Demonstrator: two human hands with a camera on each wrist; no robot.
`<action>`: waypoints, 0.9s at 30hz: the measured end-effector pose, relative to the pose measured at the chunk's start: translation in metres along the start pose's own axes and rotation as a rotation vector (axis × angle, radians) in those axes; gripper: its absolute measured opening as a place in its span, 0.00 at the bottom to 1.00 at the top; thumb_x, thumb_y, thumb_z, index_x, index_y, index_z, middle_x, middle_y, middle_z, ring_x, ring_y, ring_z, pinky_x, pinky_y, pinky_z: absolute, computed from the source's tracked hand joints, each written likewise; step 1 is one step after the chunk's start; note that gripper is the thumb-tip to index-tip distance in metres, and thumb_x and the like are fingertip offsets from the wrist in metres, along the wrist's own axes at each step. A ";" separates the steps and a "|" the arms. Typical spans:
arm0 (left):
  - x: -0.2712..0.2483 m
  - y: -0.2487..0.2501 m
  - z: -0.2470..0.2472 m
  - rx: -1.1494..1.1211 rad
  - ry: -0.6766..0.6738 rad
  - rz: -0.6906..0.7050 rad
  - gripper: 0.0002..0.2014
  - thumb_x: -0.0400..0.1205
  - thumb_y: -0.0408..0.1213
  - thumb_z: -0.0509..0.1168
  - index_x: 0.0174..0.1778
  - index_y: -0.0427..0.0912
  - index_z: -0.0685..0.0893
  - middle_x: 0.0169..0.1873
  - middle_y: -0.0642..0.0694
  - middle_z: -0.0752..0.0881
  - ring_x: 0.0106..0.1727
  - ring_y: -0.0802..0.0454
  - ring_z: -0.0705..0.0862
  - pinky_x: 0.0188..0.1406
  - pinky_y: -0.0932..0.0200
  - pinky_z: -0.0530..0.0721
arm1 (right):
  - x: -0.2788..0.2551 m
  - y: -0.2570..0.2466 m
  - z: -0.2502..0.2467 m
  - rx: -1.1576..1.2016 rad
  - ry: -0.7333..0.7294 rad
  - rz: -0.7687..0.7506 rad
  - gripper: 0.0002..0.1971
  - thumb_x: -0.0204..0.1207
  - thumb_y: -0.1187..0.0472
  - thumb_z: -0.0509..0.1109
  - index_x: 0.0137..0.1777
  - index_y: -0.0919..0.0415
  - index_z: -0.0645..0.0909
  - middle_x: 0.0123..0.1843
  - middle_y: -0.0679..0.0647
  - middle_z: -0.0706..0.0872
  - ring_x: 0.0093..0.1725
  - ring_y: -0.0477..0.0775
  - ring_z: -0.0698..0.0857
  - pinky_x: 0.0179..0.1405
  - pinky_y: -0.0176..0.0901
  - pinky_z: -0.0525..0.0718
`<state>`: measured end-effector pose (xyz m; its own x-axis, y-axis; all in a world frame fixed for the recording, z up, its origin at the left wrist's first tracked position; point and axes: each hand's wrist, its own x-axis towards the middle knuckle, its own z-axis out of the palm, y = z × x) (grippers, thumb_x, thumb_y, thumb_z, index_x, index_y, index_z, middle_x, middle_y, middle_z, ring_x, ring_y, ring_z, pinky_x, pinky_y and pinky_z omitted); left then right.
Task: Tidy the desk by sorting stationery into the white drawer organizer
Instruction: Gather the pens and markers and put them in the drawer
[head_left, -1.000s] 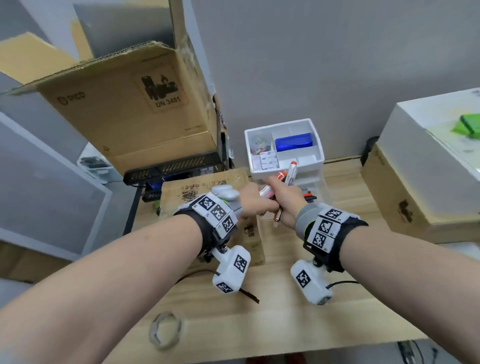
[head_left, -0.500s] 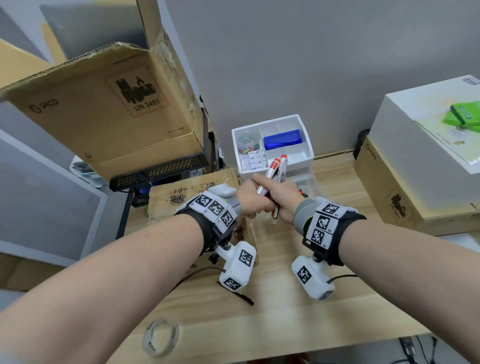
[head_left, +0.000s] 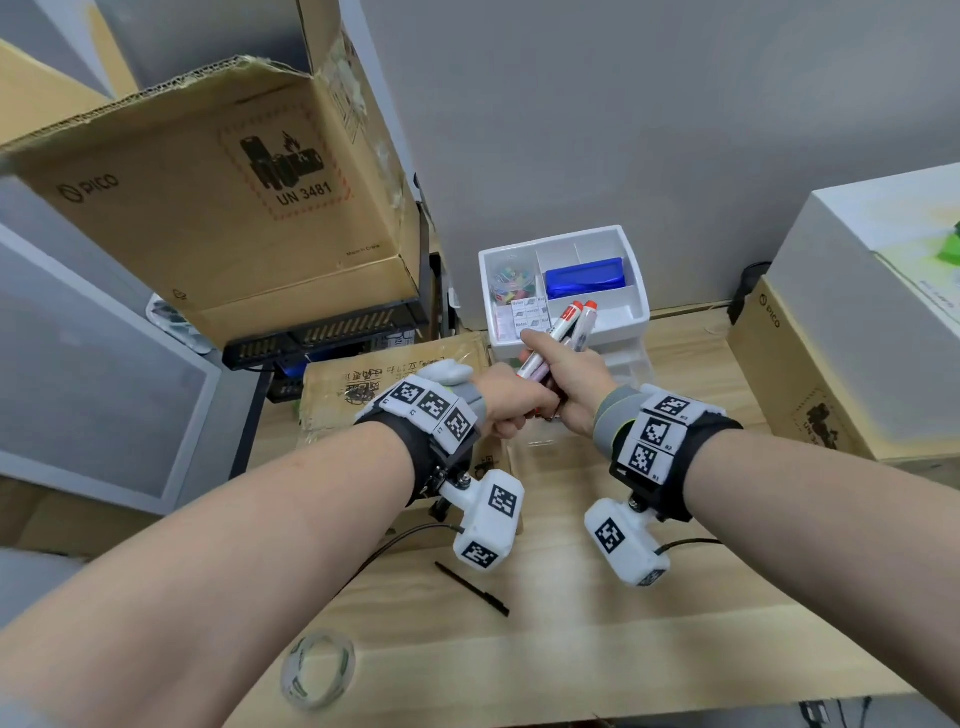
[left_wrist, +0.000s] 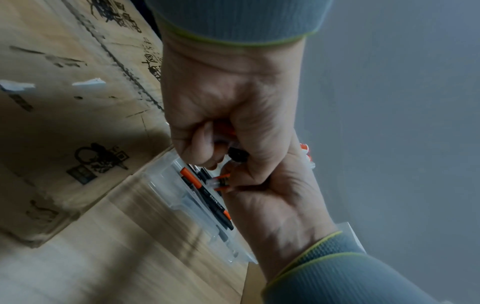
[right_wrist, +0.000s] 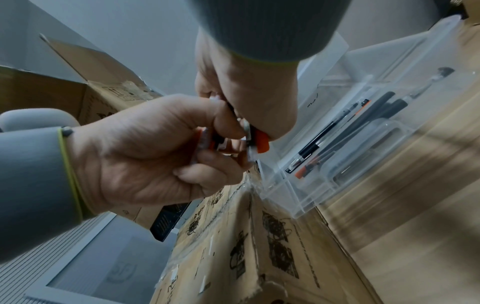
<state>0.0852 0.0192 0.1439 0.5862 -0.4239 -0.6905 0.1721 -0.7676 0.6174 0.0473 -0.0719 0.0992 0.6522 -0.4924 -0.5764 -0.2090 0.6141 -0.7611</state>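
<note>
Most of the sorting looked done, judging by how things lay. The white organizer (head_left: 636, 291) stood at the back of the counter (head_left: 571, 649) against the wall, and its top tray already held a blue box (head_left: 584, 275) in one compartment, a tub of coloured clips (head_left: 511, 283) in another, and a pad of small labels (head_left: 530, 317) in front of that. Its clear drawer (right_wrist: 306, 197) was pulled out toward the person, with several dark pens (right_wrist: 345, 133) and an orange-tipped one lying lengthwise inside.

The bundle of markers (head_left: 563, 332), white with red caps, was held above the open drawer, caps pointing up toward the tray. The right hand (head_left: 574, 384) was curled round the markers' lower half. The left hand (head_left: 511, 408) was closed in against it, its fingers (left_wrist: 205, 144) pinching the bottom ends of the same bundle, so both hands were gripping the markers and neither was free.

Those markers had not yet been put away; my guess was that they were meant for the drawer with the other pens. Left out on the counter were a thin black pen (head_left: 472, 590) near the front and a roll of clear tape (head_left: 318, 670) close to the edge, both well apart from the organizer. The drawer would also need closing.
</note>
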 end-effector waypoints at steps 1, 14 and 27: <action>0.001 0.000 -0.001 -0.019 -0.005 0.005 0.12 0.70 0.27 0.68 0.48 0.36 0.78 0.28 0.43 0.70 0.20 0.53 0.62 0.18 0.65 0.60 | 0.001 0.000 0.000 -0.008 -0.014 0.008 0.25 0.65 0.52 0.84 0.57 0.66 0.84 0.32 0.57 0.88 0.24 0.53 0.85 0.22 0.42 0.79; 0.009 0.000 -0.018 -0.120 -0.093 0.066 0.18 0.70 0.31 0.72 0.54 0.41 0.77 0.38 0.44 0.80 0.36 0.52 0.79 0.31 0.59 0.80 | 0.022 -0.023 0.001 -0.084 -0.025 -0.194 0.08 0.72 0.68 0.73 0.47 0.62 0.78 0.29 0.56 0.83 0.27 0.53 0.84 0.28 0.45 0.84; 0.018 -0.050 -0.079 -0.189 0.224 0.186 0.03 0.76 0.30 0.65 0.42 0.37 0.83 0.37 0.43 0.82 0.25 0.54 0.75 0.23 0.63 0.73 | 0.048 0.007 -0.022 -1.824 -0.268 -0.667 0.11 0.72 0.51 0.76 0.44 0.53 0.76 0.41 0.49 0.82 0.40 0.54 0.80 0.31 0.40 0.69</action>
<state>0.1494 0.0880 0.1302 0.7767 -0.4161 -0.4728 0.1775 -0.5757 0.7982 0.0613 -0.1045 0.0595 0.9707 -0.1394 -0.1960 -0.1870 -0.9499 -0.2504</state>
